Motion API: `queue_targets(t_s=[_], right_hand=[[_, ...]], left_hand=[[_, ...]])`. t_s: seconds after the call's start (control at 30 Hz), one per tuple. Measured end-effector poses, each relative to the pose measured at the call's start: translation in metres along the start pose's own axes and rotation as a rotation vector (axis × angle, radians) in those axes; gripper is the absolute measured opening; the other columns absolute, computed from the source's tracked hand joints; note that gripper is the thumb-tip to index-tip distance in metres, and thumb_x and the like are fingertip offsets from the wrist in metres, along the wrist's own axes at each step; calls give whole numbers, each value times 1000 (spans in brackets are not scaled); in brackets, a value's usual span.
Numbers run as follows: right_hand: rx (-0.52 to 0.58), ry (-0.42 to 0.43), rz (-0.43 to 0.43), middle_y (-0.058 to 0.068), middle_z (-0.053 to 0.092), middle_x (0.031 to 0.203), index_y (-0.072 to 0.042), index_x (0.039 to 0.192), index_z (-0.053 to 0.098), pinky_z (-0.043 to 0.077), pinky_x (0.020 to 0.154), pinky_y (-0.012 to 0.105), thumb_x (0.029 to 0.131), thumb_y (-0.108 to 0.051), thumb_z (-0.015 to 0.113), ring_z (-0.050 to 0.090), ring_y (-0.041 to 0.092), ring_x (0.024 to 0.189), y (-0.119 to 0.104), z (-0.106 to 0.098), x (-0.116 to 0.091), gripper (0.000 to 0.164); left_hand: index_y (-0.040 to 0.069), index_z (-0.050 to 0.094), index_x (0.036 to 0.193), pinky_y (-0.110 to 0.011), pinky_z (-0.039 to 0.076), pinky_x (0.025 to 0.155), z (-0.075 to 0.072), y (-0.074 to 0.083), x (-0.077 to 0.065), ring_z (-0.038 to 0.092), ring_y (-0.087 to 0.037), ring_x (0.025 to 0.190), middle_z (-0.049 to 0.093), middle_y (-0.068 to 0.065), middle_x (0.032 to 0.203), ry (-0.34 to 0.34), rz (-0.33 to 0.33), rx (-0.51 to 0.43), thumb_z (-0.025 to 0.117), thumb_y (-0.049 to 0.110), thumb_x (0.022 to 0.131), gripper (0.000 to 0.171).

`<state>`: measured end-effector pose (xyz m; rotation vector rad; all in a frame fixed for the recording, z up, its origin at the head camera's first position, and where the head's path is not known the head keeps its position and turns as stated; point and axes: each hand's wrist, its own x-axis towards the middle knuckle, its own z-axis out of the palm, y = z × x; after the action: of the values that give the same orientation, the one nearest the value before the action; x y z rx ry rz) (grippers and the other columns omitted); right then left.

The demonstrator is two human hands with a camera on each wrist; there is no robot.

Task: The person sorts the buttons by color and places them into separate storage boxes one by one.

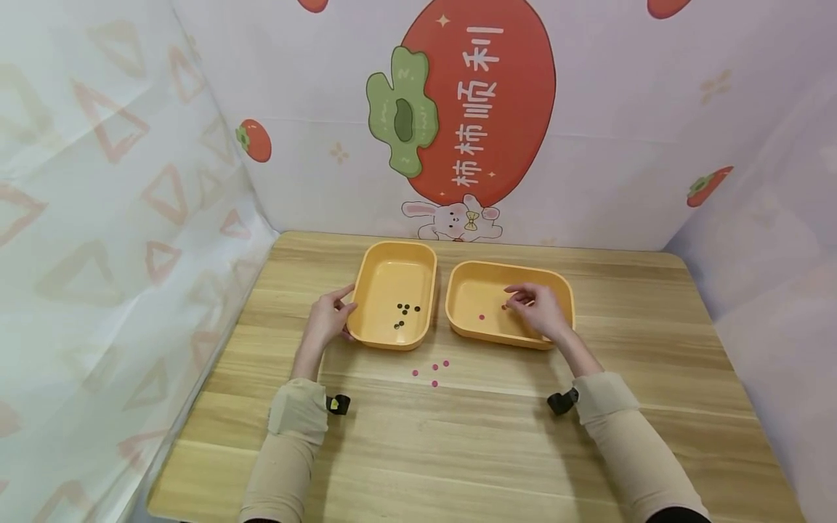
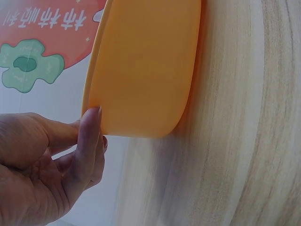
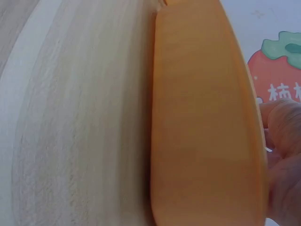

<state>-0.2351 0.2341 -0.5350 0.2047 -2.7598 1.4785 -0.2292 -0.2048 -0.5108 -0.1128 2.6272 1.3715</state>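
My left hand [image 1: 329,314] pinches the near left part of the rim of the left yellow-orange tray [image 1: 368,272]; the left wrist view shows its thumb and fingers at that rim. Several small black round pieces [image 1: 405,312] lie on this tray's floor. My right hand [image 1: 538,311] reaches over the right yellow-orange tray [image 1: 467,272], fingers bent and pointing down to the left. Just below its fingertips is a small pink round piece [image 1: 504,307]. A second pink piece [image 1: 482,317] lies farther left in that tray. In the right wrist view, the tray's wall hides the fingertips.
Several more pink round pieces [image 1: 434,367] lie on the wooden table [image 1: 445,450] in front of the trays. The two trays stand side by side with a narrow gap. A printed backdrop [image 1: 588,181] rises behind the table's far edge.
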Motion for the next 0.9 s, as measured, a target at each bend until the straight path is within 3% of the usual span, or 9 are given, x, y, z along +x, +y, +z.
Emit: queue_targets(t_s=[0.27,0.37,0.47,0.67,0.9], right_hand=[[101,30,-143,25,79,97,9,114,78,57,68,10,100,-1,78,64,0,77,-40,8,-20,17],[122,-33,-200,21,80,95,7,110,80,58,69,12,97,1,80,64,0,77,-57,19,-36,14],[121,-149,-217,15,80,94,5,109,81,60,71,14,96,0,82,64,1,80,-68,32,-52,14],[55,-361,-233,5,76,91,3,113,80,57,68,16,96,-5,83,60,0,79,-65,69,-67,19],[23,-422,-224,3,72,87,0,111,80,51,64,14,94,-3,85,56,1,76,-48,100,-67,18]], left_hand=[[8,51,165,-51,73,59,-2,3,1,63,-11,48,61,-23,97,10,10,6,61,9,113,53],[8,51,164,-52,73,59,-2,4,1,63,-11,48,62,-25,98,9,18,12,61,9,113,53],[8,51,165,-52,73,59,-2,4,1,63,-11,48,62,-28,100,7,17,7,61,9,113,53],[8,50,165,-48,72,58,-2,3,1,63,-11,48,61,-26,100,1,6,-1,60,9,113,53],[8,50,165,-48,73,59,0,1,2,63,-12,49,61,-26,100,-3,-6,-10,61,9,113,53]])
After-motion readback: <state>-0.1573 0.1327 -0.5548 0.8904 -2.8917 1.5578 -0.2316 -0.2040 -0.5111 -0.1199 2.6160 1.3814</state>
